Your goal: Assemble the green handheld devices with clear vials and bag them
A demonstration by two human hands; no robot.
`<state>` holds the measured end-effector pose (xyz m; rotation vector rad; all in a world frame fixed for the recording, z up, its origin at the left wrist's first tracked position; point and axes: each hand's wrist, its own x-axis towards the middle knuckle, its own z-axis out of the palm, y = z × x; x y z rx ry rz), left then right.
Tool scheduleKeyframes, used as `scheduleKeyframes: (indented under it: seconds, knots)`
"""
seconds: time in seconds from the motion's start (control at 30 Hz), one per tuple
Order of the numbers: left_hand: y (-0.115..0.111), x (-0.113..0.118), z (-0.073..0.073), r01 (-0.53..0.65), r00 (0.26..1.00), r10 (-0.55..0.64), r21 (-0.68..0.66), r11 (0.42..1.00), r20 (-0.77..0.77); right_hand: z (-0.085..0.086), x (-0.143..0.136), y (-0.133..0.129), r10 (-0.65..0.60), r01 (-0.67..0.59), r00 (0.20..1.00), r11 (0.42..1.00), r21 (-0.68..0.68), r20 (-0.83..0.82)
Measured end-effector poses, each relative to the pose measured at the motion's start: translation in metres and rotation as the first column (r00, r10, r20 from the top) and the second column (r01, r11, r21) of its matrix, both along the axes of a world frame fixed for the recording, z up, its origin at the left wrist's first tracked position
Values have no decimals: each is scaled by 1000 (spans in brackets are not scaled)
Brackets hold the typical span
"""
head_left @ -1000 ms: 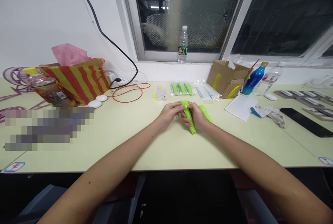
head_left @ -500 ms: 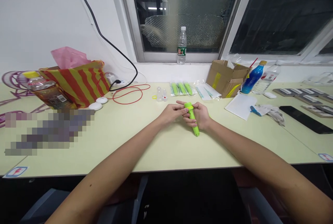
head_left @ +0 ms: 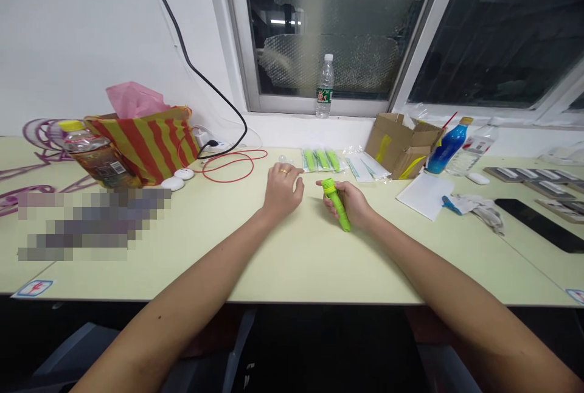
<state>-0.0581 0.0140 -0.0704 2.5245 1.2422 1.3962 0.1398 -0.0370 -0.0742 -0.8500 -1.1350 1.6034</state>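
Note:
My right hand (head_left: 358,204) is wrapped around a bright green plastic flashlight (head_left: 338,205), its ridged, wider end up and its narrow end tilted toward me. My left hand (head_left: 283,189), with a ring on one finger, is over the table to the left of the flashlight. Its thumb stands apart from the fingers, and nothing shows in its grasp. The fingertips point away from me, over small clear plastic parts (head_left: 282,159) that the hand mostly hides.
Bagged green pieces (head_left: 321,160) and flat white packets (head_left: 366,165) lie beyond my hands. A cardboard box (head_left: 396,145), a blue bottle (head_left: 449,146), a glove (head_left: 477,207) and a black slab (head_left: 541,222) are right. Left are a red cable (head_left: 228,174) and a striped bag (head_left: 155,149).
My left hand has let go of the flashlight's upper end and moved left, over the small clear parts. My right hand keeps the flashlight in nearly the same place. The view has shifted slightly.

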Motion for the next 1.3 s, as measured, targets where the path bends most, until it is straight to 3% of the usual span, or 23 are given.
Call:
scheduleKeyframes:
  seconds: [0.07,0.13,0.37,0.47,0.63,0.77,0.87,1.03,1.17,1.3]
  knots:
    - [13,-7,7,-85,992,94,100,991,-88,-1,-1,-1,-18,16,999,999,39,40]
    - [29,-10,14,-97,977,120,132,986,-175,-1,-3,-1,-23,18,997,997,75,72]
    - [84,-3,21,-80,882,115,96,992,-457,-5,-4,2,-45,38,997,995,89,71]
    - [95,-3,18,-107,871,126,67,992,-474,-4,-2,3,-72,58,992,989,134,101]
    - [101,-3,12,-97,913,89,0,995,-399,0,-4,0,-125,56,969,953,299,215]
    - [94,1,14,-67,912,73,29,997,-403,-5,-7,0,-196,84,938,928,362,287]
    - [77,5,21,-40,924,56,50,998,-378,-10,-8,2,-254,113,914,909,402,317]
    - [33,2,28,-2,991,0,-14,1000,-132,-8,-9,0,-301,145,897,891,430,323]
    - [11,-9,19,36,996,-31,-60,998,80,-2,-10,-2,-263,154,926,917,367,271]
    - [9,-16,7,37,978,-22,-69,997,207,0,-10,-1,-232,147,946,929,339,227]
